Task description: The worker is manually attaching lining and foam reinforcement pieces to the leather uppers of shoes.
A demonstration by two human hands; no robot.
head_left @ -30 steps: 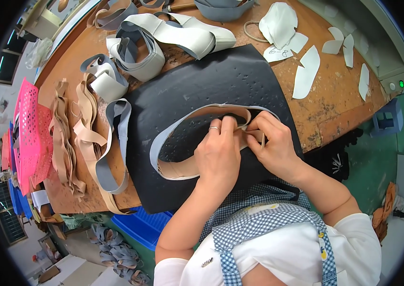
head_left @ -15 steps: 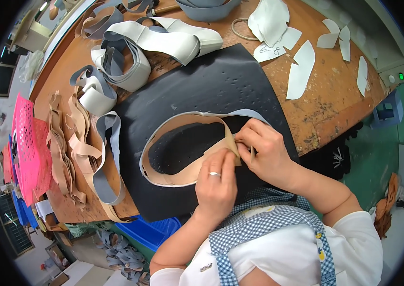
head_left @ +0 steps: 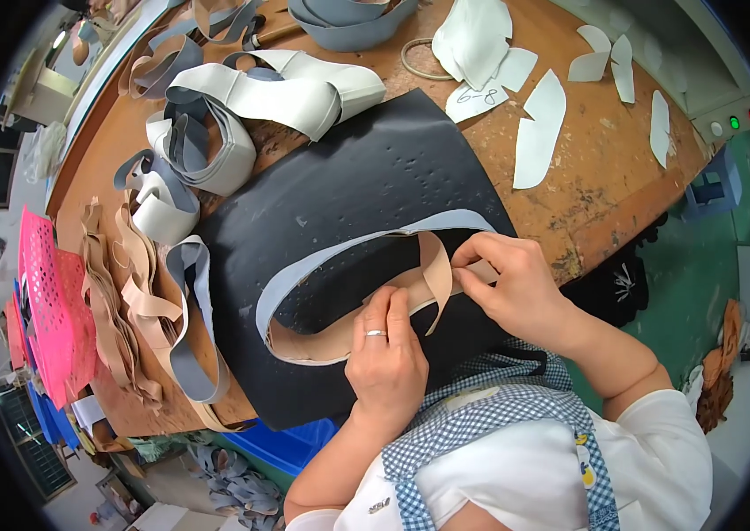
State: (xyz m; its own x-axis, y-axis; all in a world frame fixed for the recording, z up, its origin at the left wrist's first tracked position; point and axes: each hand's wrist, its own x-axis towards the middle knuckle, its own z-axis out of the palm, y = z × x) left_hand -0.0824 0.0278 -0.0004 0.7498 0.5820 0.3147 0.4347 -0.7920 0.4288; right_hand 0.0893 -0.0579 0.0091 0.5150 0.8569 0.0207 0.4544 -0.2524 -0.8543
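A long strip, blue-grey on one face and tan on the other, lies in a standing loop (head_left: 340, 248) on a black mat (head_left: 304, 199). My left hand (head_left: 386, 358), with a ring on one finger, bears down on the near side of the loop, fingertips on its tan face. Just right of it a loose tan tail (head_left: 434, 274) of strip rises and folds over the band. My right hand (head_left: 516, 283) pinches the tan strip near the loop's right end between thumb and fingers. What lies under the left palm is hidden.
Rolled grey and white strips (head_left: 216, 146) and bundles of tan strips (head_left: 105, 301) lie left on the wooden table (head_left: 587, 199). White cut pieces (head_left: 541, 128) lie at the right. A pink perforated basket (head_left: 52, 310) stands at the left edge, a blue bin (head_left: 291, 442) below.
My right hand has shifted right, away from the left, and the tan tail between them now stands folded open. The loop's far side has turned to show more blue-grey. The whole view has shifted slightly.
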